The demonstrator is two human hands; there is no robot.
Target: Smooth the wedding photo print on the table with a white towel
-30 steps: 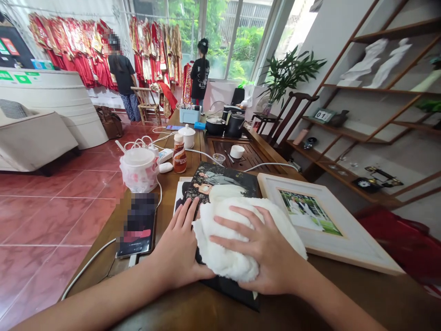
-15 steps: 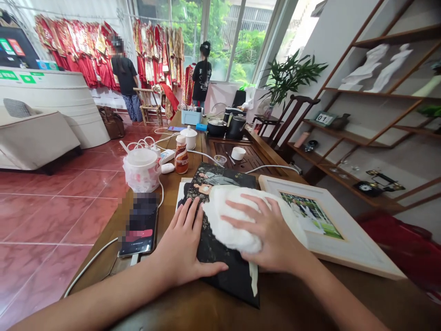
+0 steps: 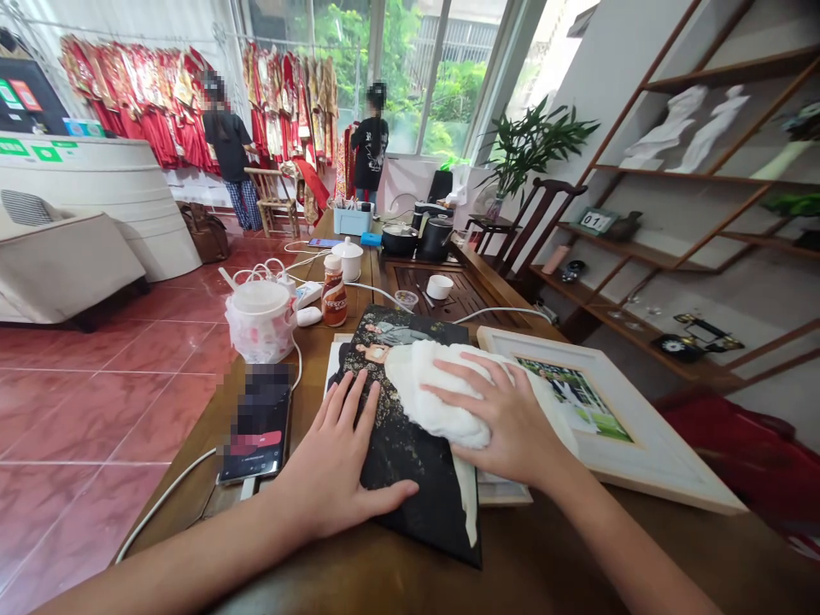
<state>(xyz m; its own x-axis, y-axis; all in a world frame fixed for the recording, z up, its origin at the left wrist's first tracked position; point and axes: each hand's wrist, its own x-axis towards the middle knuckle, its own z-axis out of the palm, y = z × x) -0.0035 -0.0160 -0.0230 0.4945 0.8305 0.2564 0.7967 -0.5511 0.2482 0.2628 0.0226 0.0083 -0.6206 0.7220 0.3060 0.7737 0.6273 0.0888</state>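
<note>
Lying between the phone (image 3: 260, 436) and the frame (image 3: 650, 448), the photo (image 3: 410, 457) has the left hand (image 3: 336, 453) on its edge and the right hand (image 3: 509, 418) over the cloth (image 3: 439, 406), all fingers spread, and it could slip if the right hand pushes too hard.

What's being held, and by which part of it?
The right hand holds the white cloth by its right part, from above; the left hand grips nothing.

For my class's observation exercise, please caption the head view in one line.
Left hand spread on a dark photo panel, right hand on a white cloth over it, framed photo nearby.
</note>
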